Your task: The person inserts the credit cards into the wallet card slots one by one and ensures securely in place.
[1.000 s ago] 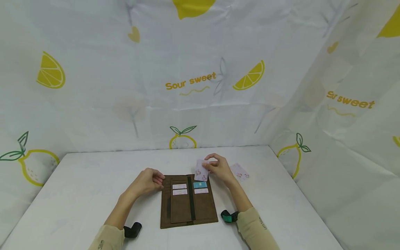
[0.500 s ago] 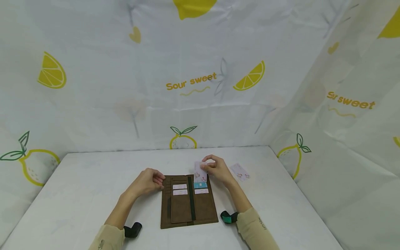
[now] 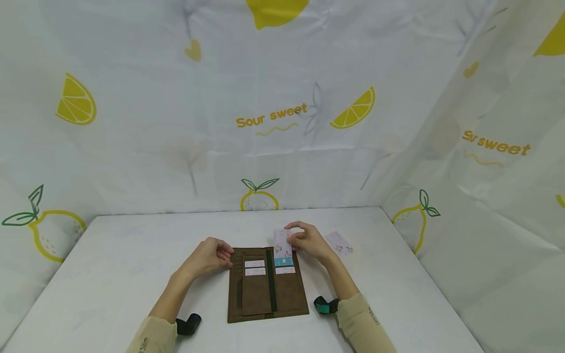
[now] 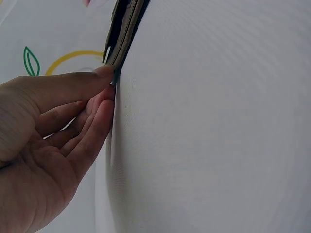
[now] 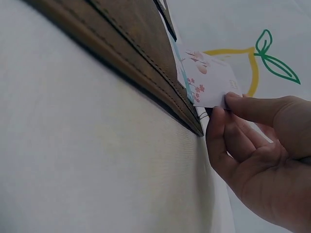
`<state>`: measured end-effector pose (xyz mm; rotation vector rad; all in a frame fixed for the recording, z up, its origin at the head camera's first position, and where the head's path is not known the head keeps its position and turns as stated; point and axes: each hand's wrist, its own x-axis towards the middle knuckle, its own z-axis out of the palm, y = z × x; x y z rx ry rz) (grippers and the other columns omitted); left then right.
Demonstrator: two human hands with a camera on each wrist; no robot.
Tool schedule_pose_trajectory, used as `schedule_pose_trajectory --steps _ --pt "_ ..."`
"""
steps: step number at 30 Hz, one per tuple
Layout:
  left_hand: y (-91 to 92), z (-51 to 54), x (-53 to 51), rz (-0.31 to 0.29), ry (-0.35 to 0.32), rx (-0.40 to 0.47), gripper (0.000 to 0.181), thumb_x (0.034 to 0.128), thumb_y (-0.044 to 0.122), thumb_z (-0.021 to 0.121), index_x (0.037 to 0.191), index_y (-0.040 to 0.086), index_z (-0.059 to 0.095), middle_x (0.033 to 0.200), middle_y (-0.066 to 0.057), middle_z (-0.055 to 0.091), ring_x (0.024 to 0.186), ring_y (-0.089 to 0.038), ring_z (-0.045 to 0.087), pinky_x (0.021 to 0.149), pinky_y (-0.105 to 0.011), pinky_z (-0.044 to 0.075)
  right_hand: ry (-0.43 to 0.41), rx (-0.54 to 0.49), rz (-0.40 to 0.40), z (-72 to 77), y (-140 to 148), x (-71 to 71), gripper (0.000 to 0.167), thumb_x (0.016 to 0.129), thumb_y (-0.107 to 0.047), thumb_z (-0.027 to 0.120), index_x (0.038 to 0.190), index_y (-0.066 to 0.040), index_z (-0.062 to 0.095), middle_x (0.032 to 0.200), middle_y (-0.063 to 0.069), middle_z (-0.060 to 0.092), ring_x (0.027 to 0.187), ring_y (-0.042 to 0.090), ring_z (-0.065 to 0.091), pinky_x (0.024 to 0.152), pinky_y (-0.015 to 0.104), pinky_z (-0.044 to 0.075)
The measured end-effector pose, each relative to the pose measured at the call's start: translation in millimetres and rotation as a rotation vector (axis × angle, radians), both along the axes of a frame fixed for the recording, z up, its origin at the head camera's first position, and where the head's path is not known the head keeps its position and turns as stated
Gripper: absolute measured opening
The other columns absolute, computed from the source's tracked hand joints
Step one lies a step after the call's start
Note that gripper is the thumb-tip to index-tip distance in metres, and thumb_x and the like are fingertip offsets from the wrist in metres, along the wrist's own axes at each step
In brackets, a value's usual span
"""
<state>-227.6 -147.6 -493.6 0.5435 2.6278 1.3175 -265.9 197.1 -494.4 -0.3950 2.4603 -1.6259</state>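
An open brown wallet lies flat on the table, pale cards showing in its left slots. At its upper left corner, my left hand pinches the edge between thumb and fingers. My right hand pinches the right edge of a pale card printed with pink blossoms. That card stands above the wallet's right half, its lower edge at a blue card in a slot. Whether it is inside the slot cannot be told. Another pale card sits in the slot below.
A loose pale card lies on the white table, right of the right hand. A lemon-print cloth hangs behind the table and along its right side. Black wrist devices sit close to the table at both sleeves.
The blossom card has come down and left, straightened, and now meets the blue card's upper edge. My right hand has lowered slightly with it. The left hand stays on the wallet corner.
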Motion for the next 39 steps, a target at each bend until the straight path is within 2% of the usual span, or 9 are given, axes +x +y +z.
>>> schedule_pose_trajectory --steps 6,15,23,39 --pt "2.0 -0.6 -1.2 -0.003 -0.003 0.013 0.024 0.0822 -0.006 0.088 0.103 -0.007 0.076 0.086 -0.008 0.078 0.078 -0.011 0.073 0.071 -0.020 0.059 -0.025 0.001 0.009 -3.2 1.3 -0.6 0.037 0.103 0.002 0.068 0.140 0.003 0.062 0.107 0.026 0.080 0.083 0.011 0.069 0.076 0.022 0.062" --pt "-0.3 -0.8 -0.9 0.012 -0.003 0.001 0.024 0.0823 -0.007 0.088 0.104 -0.007 0.076 0.086 -0.008 0.078 0.078 -0.011 0.073 0.071 -0.020 0.059 -0.026 0.038 0.060 3.8 -1.3 -3.3 0.037 0.104 -0.001 0.067 0.140 0.004 0.060 0.111 0.031 0.079 0.082 0.014 0.072 0.076 0.024 0.063" --pt "0.1 0.5 0.0 0.005 -0.008 0.005 0.024 0.0822 -0.007 0.087 0.104 -0.008 0.076 0.087 -0.008 0.078 0.079 -0.012 0.074 0.071 -0.020 0.059 -0.024 0.051 0.066 2.0 0.2 -4.0 0.035 0.103 0.001 0.067 0.137 0.005 0.059 0.104 0.028 0.080 0.078 0.012 0.069 0.074 0.022 0.061" --pt "1.2 -0.1 -0.1 0.018 -0.004 -0.012 0.024 0.0822 -0.006 0.088 0.103 -0.006 0.077 0.086 -0.007 0.078 0.078 -0.011 0.073 0.071 -0.020 0.058 0.004 0.066 0.085 1.6 -0.7 -0.9 0.032 0.104 0.003 0.065 0.136 0.005 0.061 0.104 0.031 0.079 0.091 0.018 0.075 0.090 0.040 0.067"
